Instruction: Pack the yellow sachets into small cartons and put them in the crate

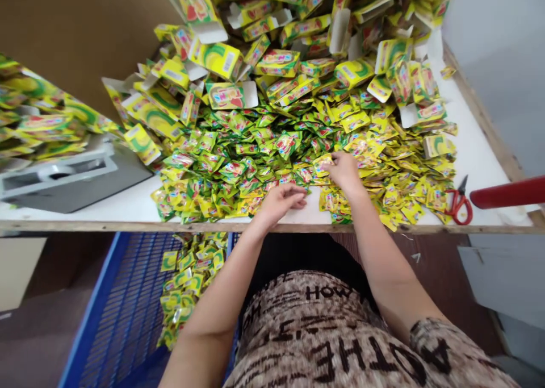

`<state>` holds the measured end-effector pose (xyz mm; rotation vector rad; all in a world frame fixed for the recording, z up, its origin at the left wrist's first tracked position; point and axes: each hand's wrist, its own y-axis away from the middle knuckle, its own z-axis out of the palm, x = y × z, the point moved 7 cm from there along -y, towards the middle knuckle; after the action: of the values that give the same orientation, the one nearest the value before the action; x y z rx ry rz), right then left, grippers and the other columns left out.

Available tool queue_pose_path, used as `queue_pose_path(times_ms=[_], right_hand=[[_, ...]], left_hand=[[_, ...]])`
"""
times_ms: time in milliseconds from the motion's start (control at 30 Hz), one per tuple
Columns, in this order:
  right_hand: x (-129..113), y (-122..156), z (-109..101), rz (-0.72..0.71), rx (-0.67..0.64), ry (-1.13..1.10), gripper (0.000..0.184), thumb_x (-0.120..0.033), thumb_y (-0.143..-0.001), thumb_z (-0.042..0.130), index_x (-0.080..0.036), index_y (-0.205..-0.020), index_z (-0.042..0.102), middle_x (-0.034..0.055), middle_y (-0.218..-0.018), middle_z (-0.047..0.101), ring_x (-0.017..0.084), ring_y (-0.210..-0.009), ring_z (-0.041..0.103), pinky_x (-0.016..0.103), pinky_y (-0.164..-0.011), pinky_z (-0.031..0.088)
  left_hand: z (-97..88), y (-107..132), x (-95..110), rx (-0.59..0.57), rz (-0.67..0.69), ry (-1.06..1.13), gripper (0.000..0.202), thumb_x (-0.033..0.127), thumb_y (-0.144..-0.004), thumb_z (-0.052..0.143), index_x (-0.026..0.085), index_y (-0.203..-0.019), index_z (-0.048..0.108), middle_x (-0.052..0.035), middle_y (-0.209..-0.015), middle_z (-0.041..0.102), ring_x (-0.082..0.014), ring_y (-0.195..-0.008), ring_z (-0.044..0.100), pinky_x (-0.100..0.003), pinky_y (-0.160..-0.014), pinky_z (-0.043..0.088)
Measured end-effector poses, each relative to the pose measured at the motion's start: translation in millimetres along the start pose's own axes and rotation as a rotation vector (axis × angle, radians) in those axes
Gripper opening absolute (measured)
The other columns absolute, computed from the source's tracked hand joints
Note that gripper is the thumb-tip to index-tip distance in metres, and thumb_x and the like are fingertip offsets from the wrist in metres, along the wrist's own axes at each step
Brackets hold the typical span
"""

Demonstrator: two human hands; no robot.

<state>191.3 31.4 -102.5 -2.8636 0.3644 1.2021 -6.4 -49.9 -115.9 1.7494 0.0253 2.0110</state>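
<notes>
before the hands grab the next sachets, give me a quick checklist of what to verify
1. Left hand free to pick: ok, it rests on the sachets with fingers curled, holding nothing clear.
2. Right hand on a sachet: cannot tell, fingertips pinch at the pile.
3. Sachets in reach: ok, pile runs to the table edge.
4. Boxes nearby: ok, heaped behind the sachets.
5. Scissors out of the way: ok, off to the right.
6. Crate below: ok, holds sachets.

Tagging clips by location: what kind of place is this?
Likely a small packing workshop: a white table heaped with sachets and folding boxes, a blue crate below, both hands sorting sachets.
</notes>
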Motion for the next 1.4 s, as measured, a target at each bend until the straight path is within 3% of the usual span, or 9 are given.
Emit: queue_pose_path(times_ms=[200,433,533,733,933,1067,1167,1267,1400], right_hand=[[-14,26,-4,-0.033,0.111,0.334,0.032,-0.023,-0.085,0.063,-0.011,-0.115,0.061,0.0170,-0.114,0.062,0.025,-0.096,0.063,0.034,-0.086,0.048],[-32,47,-1,-0.302,0.046,0.247,0.022,-0.013,-0.087,0.053,-0.016,-0.108,0.057,0.0127,-0.103,0.063,0.028,-0.106,0.052,0.040,-0.092,0.044],[-23,58,-44,-0.384,0.078,-0.054,0.031,-0.014,-0.087,0.056,-0.020,-0.117,0.054,0.0092,-0.109,0.063,0.022,-0.101,0.057,0.036,-0.090,0.047],[56,57,-186,-0.346,0.688,-0.074,0.015,-0.021,-0.084,0.061,-0.021,-0.097,0.065,0.0119,-0.126,0.054,0.027,-0.125,0.048,0.048,-0.105,0.039],[122,31,-207,-0.110,0.847,0.021,0.020,-0.020,-0.082,0.059,-0.016,-0.102,0.062,0.0145,-0.113,0.065,0.028,-0.112,0.059,0.048,-0.101,0.043],[87,70,-216,-0.185,0.924,-0.091,0.023,-0.026,-0.084,0.061,-0.017,-0.105,0.064,0.0112,-0.104,0.067,0.026,-0.100,0.063,0.046,-0.094,0.048],[37,108,-208,-0.263,0.765,-0.380,0.025,-0.031,-0.083,0.067,-0.022,-0.105,0.065,0.0073,-0.101,0.068,0.022,-0.089,0.066,0.040,-0.085,0.055],[-8,120,-165,-0.258,0.360,-0.670,0.021,-0.030,-0.078,0.073,-0.025,-0.098,0.068,0.0028,-0.090,0.069,0.018,-0.079,0.066,0.034,-0.077,0.057],[-33,105,-81,-0.156,-0.137,-0.909,0.024,-0.032,-0.073,0.077,-0.021,-0.093,0.068,0.0023,-0.086,0.071,0.017,-0.079,0.067,0.034,-0.080,0.057]], left_hand=[[9.5,-54,-4,0.282,0.001,-0.094,0.043,0.020,-0.082,0.065,0.014,-0.124,0.057,0.0002,-0.072,0.064,-0.0128,-0.053,0.067,-0.024,-0.052,0.058],[18.3,-62,3,0.234,0.046,-0.317,0.053,0.023,-0.081,0.065,0.013,-0.131,0.053,0.0041,-0.063,0.057,-0.0102,-0.045,0.060,-0.020,-0.043,0.050],[15.3,-53,2,0.190,0.074,-0.236,0.065,0.033,-0.077,0.071,0.014,-0.135,0.049,0.0021,-0.070,0.062,-0.0115,-0.056,0.065,-0.020,-0.049,0.052],[13.2,-37,-1,0.226,0.090,-0.201,0.054,0.041,-0.070,0.075,0.010,-0.113,0.062,-0.0016,-0.074,0.064,-0.0114,-0.061,0.064,-0.020,-0.052,0.052],[18.3,-27,-1,0.275,0.135,-0.238,0.041,0.040,-0.075,0.069,0.011,-0.104,0.066,-0.0037,-0.075,0.067,-0.0132,-0.062,0.065,-0.025,-0.058,0.055],[13.5,-11,13,0.322,0.216,-0.340,0.035,0.040,-0.080,0.065,0.012,-0.102,0.069,-0.0055,-0.077,0.069,-0.0162,-0.066,0.067,-0.029,-0.063,0.057],[28.6,8,51,0.317,0.452,-0.543,0.039,0.039,-0.082,0.066,0.018,-0.116,0.066,-0.0103,-0.108,0.070,-0.0223,-0.097,0.067,-0.035,-0.083,0.056],[56.9,24,81,0.185,0.678,-0.729,0.065,0.038,-0.075,0.075,0.025,-0.135,0.053,-0.0101,-0.141,0.054,-0.0288,-0.134,0.045,-0.044,-0.109,0.041],[60.2,16,57,-0.020,0.546,-0.594,0.038,0.036,-0.081,0.070,0.019,-0.114,0.066,-0.0102,-0.114,0.070,-0.0269,-0.113,0.062,-0.044,-0.102,0.045]])
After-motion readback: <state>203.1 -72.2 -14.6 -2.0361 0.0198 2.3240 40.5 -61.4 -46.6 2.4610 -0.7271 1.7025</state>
